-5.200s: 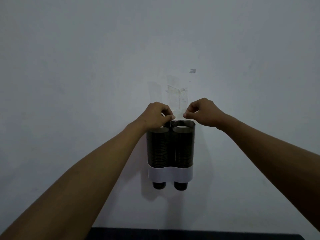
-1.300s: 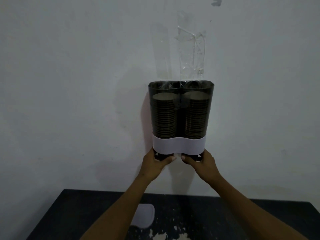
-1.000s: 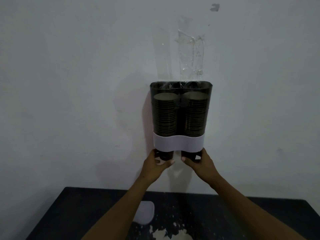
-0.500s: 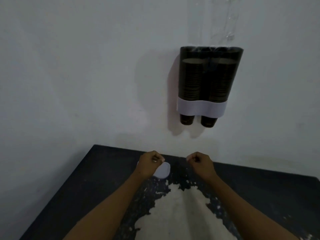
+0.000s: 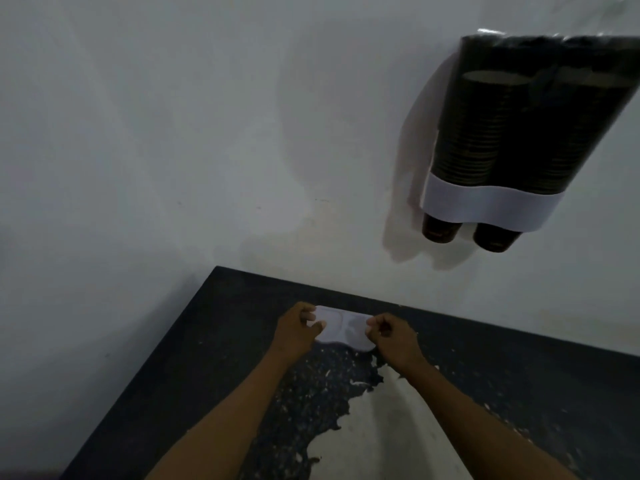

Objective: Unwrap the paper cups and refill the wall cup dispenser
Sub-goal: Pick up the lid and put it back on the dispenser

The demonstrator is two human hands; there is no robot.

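Hands meet over a flat white plastic lid (image 5: pixel 341 329) with two rounded lobes, which lies on the dark table (image 5: pixel 207 348) near its far edge, just in front of the pale wall (image 5: pixel 173 133). The left hand (image 5: pixel 298 329) is curled at the lid's left end, thumb and fingers pinched on its edge. The right hand (image 5: pixel 391 336) is curled at the lid's right end, its fingers folded in close to the rim; whether it truly grips the lid or only touches it cannot be told. Both forearms reach in from the bottom of the view.

The table's black surface is worn, with a large pale patch (image 5: pixel 377 427) where the coating has flaked away between the forearms.

Up on the wall to the right, well apart from the hands, hangs the dark translucent twin-tube cup dispenser (image 5: pixel 519 116) with a white band (image 5: pixel 485 202) around its lower part. Both tubes hold tall stacks of dark paper cups (image 5: pixel 474 133), and one cup bottom pokes out beneath each tube below the band. The tubes' top end is open, with no cover on it, and a bit of clear plastic film (image 5: pixel 491 32) shows at its upper rim.
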